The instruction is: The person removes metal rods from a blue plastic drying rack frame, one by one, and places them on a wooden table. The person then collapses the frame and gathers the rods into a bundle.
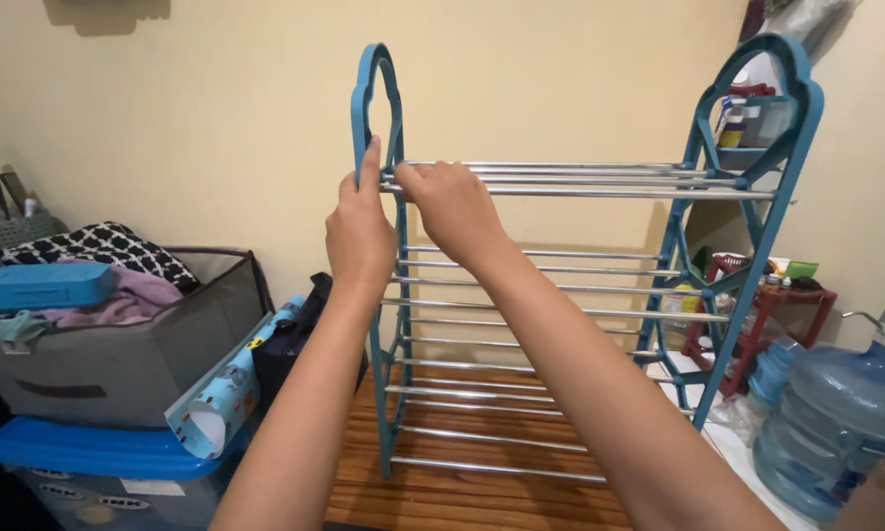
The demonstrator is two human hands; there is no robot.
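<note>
A rack stands on the wooden floor against a cream wall, with two teal plastic side frames and several tiers of silver metal rods. My left hand (360,234) grips the left side frame (375,108) just below its looped top. My right hand (449,204) is closed over the left ends of the top-tier rods (600,179), where they meet that frame. The right side frame (769,128) stands free of both hands. Both forearms reach up from the bottom of the view.
A grey fabric bin (118,364) of clothes, with a blue case on top, sits on a blue-lidded tub (88,447) at left. A patterned paper roll (228,388) leans beside it. A large water jug (836,423) and a small red shelf (772,310) stand at right.
</note>
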